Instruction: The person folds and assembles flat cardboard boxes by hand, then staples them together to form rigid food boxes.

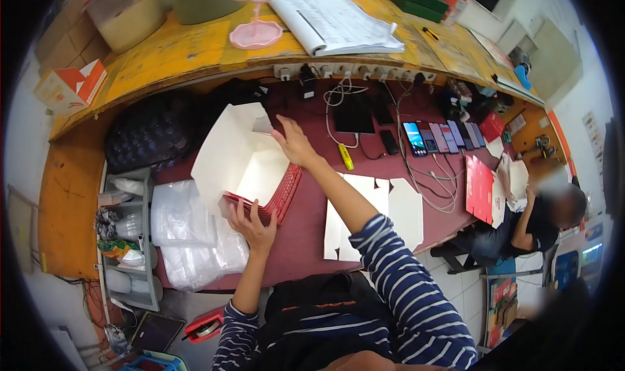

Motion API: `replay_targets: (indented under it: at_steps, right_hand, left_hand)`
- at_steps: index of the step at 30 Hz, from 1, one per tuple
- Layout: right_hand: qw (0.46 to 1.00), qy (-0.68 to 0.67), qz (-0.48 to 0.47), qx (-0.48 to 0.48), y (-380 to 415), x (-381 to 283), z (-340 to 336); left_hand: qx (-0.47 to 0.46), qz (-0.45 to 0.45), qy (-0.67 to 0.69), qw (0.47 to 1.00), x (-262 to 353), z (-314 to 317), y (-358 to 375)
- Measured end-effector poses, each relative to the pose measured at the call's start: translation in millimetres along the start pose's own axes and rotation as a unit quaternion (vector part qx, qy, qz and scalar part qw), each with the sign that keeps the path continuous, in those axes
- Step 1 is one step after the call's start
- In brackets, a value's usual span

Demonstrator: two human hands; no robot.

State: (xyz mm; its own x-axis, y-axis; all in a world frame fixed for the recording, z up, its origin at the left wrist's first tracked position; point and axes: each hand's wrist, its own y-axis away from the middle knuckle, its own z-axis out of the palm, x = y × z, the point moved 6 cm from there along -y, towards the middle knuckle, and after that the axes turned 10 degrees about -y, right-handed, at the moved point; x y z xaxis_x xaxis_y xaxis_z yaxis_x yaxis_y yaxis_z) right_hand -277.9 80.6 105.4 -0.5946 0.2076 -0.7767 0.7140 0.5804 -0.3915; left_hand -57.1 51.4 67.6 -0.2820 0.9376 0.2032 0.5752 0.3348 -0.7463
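A cardboard box point(246, 175), white inside and patterned red outside, stands partly folded with its tall lid flap raised to the left. My left hand point(252, 226) grips the near edge of the box, fingertips over the red rim. At the far right side, my right hand point(296, 143) holds the box wall, with its fingers reaching along a small flap. A flat white cardboard blank point(403, 209) with cut slots lies to the right of the box. Clear plastic bags point(189, 231) are stacked on the left, close to my left hand.
Several phones point(449, 138) and tangled cables point(423, 182) lie at the right on the maroon table point(306, 241). A yellow highlighter point(345, 157) is behind the blank. A wooden shelf point(202, 48) overhangs the back. At the right, another person point(521, 231) sits handling red-and-white cardboard point(480, 192).
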Motion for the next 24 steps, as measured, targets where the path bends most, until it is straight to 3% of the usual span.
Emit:
replay_targets:
  at_steps: [1,2,4,5,6,10,12,14,16,18,19,20,22,23,24]
  right_hand:
    - [0.997,-0.034,-0.034,0.068,15,-3,-18]
    - [0.990,-0.083,-0.006,0.116,36,1,-33]
    - [0.964,-0.160,0.048,0.208,92,18,-55]
    - [0.947,-0.181,0.086,0.252,124,36,-61]
    - [0.920,-0.217,0.113,0.306,159,53,-66]
    - [0.894,-0.121,0.216,0.375,289,72,-93]
    - [0.863,-0.174,0.257,0.398,344,74,-101]
    - [0.842,-0.173,0.286,0.423,384,57,-113]
    - [0.799,-0.337,0.298,0.399,413,55,-111]
    - [0.805,-0.336,0.325,0.364,423,45,-111]
    - [0.819,-0.356,0.370,0.257,418,40,-100]
    - [0.821,-0.372,0.408,0.146,413,33,-89]
    - [0.809,-0.397,0.421,0.105,393,16,-83]
    - [0.755,-0.476,0.437,0.110,383,6,-78]
    - [0.695,-0.551,0.447,0.114,374,-2,-74]
  left_hand:
    - [0.053,-0.005,-0.008,0.999,11,-4,12]
    - [0.105,-0.012,-0.017,0.994,23,-7,25]
    - [-0.079,0.166,0.157,0.970,78,16,56]
    - [-0.289,0.223,0.231,0.902,115,45,75]
    - [-0.481,0.272,0.290,0.781,147,68,103]
    - [-0.422,0.344,0.293,0.786,195,90,142]
    - [-0.464,0.413,0.173,0.764,204,96,141]
    - [-0.456,0.394,0.216,0.768,201,95,140]
    - [-0.500,0.352,0.245,0.753,201,98,132]
    - [-0.573,0.238,0.276,0.735,200,104,114]
    - [-0.501,0.191,0.343,0.771,201,96,94]
    - [-0.558,0.083,0.370,0.738,198,99,90]
    - [-0.475,-0.069,0.520,0.706,200,87,71]
    - [-0.480,-0.064,0.518,0.705,209,78,67]
    - [-0.457,-0.179,0.621,0.611,217,62,55]
